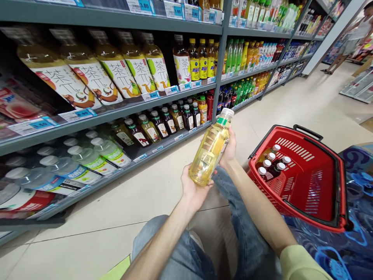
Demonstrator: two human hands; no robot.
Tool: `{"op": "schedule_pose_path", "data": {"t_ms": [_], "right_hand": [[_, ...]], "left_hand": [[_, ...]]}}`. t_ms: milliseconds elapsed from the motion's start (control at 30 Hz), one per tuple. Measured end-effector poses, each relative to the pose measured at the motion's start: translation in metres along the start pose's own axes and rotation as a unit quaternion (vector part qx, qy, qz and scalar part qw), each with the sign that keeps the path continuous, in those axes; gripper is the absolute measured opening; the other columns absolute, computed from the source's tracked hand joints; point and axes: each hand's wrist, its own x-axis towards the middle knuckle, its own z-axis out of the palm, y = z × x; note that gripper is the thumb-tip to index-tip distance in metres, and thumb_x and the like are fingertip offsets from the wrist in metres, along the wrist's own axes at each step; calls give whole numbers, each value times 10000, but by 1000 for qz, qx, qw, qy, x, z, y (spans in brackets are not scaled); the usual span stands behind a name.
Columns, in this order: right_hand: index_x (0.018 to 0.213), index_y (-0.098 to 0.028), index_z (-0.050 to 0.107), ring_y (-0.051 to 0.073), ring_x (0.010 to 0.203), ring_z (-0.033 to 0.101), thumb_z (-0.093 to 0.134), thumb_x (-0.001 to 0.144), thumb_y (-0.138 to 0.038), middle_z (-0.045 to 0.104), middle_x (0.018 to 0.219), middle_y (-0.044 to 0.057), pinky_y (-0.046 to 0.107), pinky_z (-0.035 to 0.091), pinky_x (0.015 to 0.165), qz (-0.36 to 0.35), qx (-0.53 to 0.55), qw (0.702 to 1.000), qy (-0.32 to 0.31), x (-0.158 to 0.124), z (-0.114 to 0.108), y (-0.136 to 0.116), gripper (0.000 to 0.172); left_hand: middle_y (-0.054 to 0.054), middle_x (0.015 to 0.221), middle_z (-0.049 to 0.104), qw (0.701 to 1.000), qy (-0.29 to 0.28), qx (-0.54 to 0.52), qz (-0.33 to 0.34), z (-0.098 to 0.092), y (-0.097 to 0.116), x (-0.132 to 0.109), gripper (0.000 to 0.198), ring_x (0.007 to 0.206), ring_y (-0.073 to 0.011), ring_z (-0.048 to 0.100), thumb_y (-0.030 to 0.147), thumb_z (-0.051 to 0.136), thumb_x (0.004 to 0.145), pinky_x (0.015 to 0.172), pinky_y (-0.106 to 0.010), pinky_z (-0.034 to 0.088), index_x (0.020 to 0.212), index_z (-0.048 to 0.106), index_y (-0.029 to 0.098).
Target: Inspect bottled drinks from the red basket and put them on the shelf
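Observation:
A clear bottle of pale yellow drink [207, 149] with a white cap and a green neck band is held tilted in front of me. Under its base, my left hand [194, 191] cups the bottle with the fingers wrapped round it. My right hand [227, 149] grips its right side near the upper half, and some of those fingers are hidden behind it. To the right stands a red shopping basket [309, 155] with a black handle. Several white-capped bottles [271, 163] stand inside it at the left end.
Shelves [192, 85] of drinks run along the left into the distance. Small dark juice bottles [163, 124] line the bottom shelf, with large tea bottles [116, 74] above. Blue-handled water jugs [335, 249] sit beside the basket. Far right, a person [351, 37] is in the aisle.

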Motion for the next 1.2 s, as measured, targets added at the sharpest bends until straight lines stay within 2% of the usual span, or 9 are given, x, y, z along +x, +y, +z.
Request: {"op": "schedule_pose_path", "data": {"t_ms": [167, 367, 467, 600, 667, 767, 900, 1033, 1200], "right_hand": [[920, -208, 681, 236, 788, 719, 610, 852, -625, 729, 751, 32, 370, 619, 718, 23, 28, 999, 20, 4, -4, 3, 429], [913, -215, 657, 281, 798, 726, 678, 728, -646, 740, 739, 51, 398, 618, 688, 70, -18, 996, -51, 19, -15, -8, 469], [914, -220, 645, 304, 798, 731, 698, 703, -662, 753, 771, 69, 419, 616, 664, 74, -47, 993, -80, 26, -18, -8, 492], [1063, -224, 650, 263, 781, 738, 741, 729, -539, 781, 899, 47, 368, 605, 633, 69, -57, 990, -114, 36, -21, 1, 467], [1034, -208, 661, 246, 730, 735, 755, 731, -511, 781, 868, 44, 335, 589, 586, 88, -70, 989, -100, 41, -22, 8, 438], [892, -193, 656, 236, 655, 723, 763, 732, -526, 761, 767, 47, 315, 565, 529, 103, -95, 988, -61, 46, -23, 16, 385], [841, -190, 653, 218, 612, 702, 789, 693, -525, 754, 745, 42, 303, 542, 503, 72, -108, 991, -43, 44, -19, 19, 391], [868, -183, 666, 213, 607, 695, 791, 693, -517, 747, 725, 42, 297, 521, 498, 35, -132, 990, -25, 36, -13, 14, 397], [816, -173, 672, 204, 613, 692, 786, 703, -517, 763, 780, 69, 314, 543, 550, 13, -156, 987, 20, 25, -18, 5, 380]], "left_hand": [[-153, 873, 694, 1000, 13, -22, 10, 2, 3, -1, 373, 680, -246, 689, 489, 429, 981, 477, -237, 455, 1030, 598, 160], [-143, 863, 702, 999, 20, -22, -38, -3, -4, -1, 420, 655, -253, 697, 492, 395, 993, 442, -230, 446, 1112, 611, 152], [-168, 847, 697, 997, 11, -13, -71, -7, -12, -2, 504, 591, -232, 663, 493, 356, 992, 426, -226, 428, 1164, 615, 96], [-197, 827, 687, 992, 17, -16, -127, -12, -18, -2, 595, 545, -206, 626, 512, 302, 983, 431, -228, 441, 1160, 615, 38], [-202, 849, 690, 987, 24, -26, -157, -13, -18, -1, 572, 565, -212, 638, 490, 296, 979, 444, -234, 462, 1148, 613, 45], [-219, 904, 694, 982, 31, -47, -182, -13, -15, 0, 530, 588, -212, 641, 442, 295, 970, 449, -231, 464, 1148, 612, 57], [-218, 875, 684, 983, 53, -63, -164, -13, -12, 1, 499, 585, -213, 624, 390, 306, 945, 439, -220, 433, 1143, 619, 56], [-219, 861, 682, 986, 48, -64, -149, -13, -11, 1, 494, 588, -227, 622, 366, 340, 900, 430, -227, 410, 1143, 629, 49], [-208, 840, 689, 984, 39, -56, -164, -18, -14, 2, 519, 587, -253, 631, 358, 389, 844, 418, -241, 383, 1179, 620, 37]]}}
